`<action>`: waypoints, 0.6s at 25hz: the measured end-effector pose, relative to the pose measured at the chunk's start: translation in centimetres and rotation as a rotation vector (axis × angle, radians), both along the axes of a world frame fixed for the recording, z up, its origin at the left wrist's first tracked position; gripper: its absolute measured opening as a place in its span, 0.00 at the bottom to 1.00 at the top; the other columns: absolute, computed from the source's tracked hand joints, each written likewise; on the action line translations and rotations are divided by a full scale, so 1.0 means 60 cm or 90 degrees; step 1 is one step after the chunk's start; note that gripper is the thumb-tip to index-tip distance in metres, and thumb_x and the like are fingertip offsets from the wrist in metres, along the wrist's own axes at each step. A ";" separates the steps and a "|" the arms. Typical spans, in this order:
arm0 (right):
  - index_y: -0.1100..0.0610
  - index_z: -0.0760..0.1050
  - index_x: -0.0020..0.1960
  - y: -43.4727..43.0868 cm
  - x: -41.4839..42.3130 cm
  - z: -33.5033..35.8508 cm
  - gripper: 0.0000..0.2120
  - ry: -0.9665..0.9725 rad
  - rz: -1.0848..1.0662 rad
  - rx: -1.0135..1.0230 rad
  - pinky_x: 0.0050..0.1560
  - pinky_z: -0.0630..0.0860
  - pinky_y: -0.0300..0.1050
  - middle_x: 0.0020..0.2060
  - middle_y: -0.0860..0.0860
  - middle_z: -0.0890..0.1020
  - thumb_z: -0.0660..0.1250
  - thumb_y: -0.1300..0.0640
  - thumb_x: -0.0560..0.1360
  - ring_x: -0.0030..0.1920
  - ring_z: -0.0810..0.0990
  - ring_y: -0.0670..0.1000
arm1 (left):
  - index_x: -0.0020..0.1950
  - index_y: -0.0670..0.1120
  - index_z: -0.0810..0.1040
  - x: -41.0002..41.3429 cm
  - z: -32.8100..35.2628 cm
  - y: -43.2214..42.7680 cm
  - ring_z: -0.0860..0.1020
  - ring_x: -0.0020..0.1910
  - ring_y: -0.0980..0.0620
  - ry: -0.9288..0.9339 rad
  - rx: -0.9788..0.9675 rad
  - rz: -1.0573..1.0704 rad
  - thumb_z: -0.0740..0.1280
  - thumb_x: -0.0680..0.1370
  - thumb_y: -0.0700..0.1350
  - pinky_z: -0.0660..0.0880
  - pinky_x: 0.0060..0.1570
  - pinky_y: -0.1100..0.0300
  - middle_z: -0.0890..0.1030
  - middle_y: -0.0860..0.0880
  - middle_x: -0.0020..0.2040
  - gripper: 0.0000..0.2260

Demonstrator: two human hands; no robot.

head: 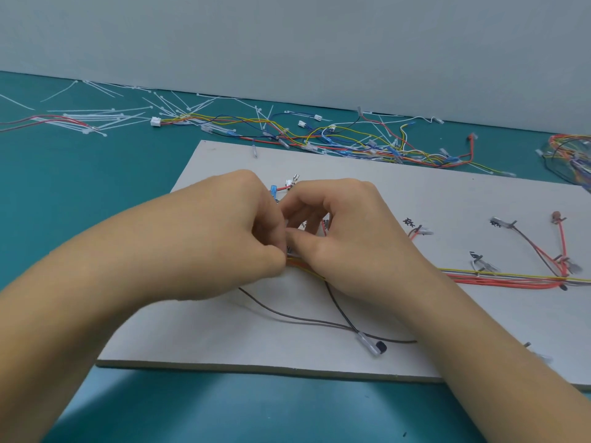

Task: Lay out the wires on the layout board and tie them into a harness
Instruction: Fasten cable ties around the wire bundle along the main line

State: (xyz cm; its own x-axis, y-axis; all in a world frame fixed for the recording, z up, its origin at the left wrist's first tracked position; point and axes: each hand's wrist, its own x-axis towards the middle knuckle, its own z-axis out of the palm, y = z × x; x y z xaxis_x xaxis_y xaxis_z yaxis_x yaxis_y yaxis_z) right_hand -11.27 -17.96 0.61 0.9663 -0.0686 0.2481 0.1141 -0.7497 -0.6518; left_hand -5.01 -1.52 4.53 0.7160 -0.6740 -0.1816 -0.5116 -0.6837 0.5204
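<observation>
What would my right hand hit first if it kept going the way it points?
The left hand: the right hand points at it across the wires, fingertips seemingly touching; depth is unclear.

The left hand (224, 231) and right hand (345, 241) curl together over the wire bundle (499, 278), hiding the spot they pinch and whether a tie sits there. The layout board (415, 193) and a coil of loose wires (572, 151) are cut off by the right edge. The handwritten marks (408, 222) on the board are too small to read.
</observation>
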 end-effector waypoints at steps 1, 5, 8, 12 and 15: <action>0.49 0.85 0.46 0.000 -0.001 0.000 0.11 0.002 -0.001 0.005 0.42 0.78 0.42 0.37 0.43 0.85 0.73 0.64 0.69 0.38 0.82 0.46 | 0.39 0.60 0.86 0.003 0.003 0.001 0.76 0.22 0.60 0.040 -0.011 -0.019 0.70 0.71 0.48 0.71 0.23 0.67 0.81 0.56 0.27 0.07; 0.49 0.85 0.46 -0.003 0.000 0.001 0.10 0.010 -0.007 0.017 0.43 0.80 0.45 0.36 0.43 0.85 0.74 0.63 0.69 0.38 0.82 0.47 | 0.45 0.64 0.85 0.017 0.005 0.015 0.82 0.27 0.53 0.135 -0.019 -0.080 0.70 0.65 0.54 0.79 0.28 0.55 0.85 0.53 0.33 0.11; 0.49 0.85 0.46 -0.005 0.001 -0.001 0.10 0.010 -0.016 0.017 0.43 0.80 0.44 0.35 0.42 0.85 0.75 0.62 0.69 0.38 0.82 0.45 | 0.46 0.63 0.86 0.028 -0.001 0.020 0.83 0.28 0.53 0.140 -0.024 -0.099 0.73 0.73 0.52 0.79 0.31 0.57 0.85 0.52 0.32 0.06; 0.48 0.85 0.45 -0.006 -0.001 -0.001 0.09 0.022 -0.005 0.028 0.40 0.79 0.41 0.36 0.42 0.85 0.75 0.61 0.69 0.38 0.82 0.45 | 0.45 0.60 0.87 0.035 -0.012 0.019 0.80 0.26 0.55 0.136 -0.077 -0.054 0.73 0.77 0.49 0.81 0.41 0.40 0.84 0.51 0.31 0.05; 0.47 0.84 0.44 -0.010 -0.001 -0.001 0.10 0.035 -0.006 0.026 0.35 0.74 0.33 0.36 0.41 0.85 0.75 0.62 0.70 0.36 0.81 0.44 | 0.44 0.59 0.87 0.039 -0.015 0.015 0.79 0.25 0.51 0.135 -0.122 -0.024 0.73 0.78 0.46 0.80 0.38 0.48 0.86 0.50 0.33 0.08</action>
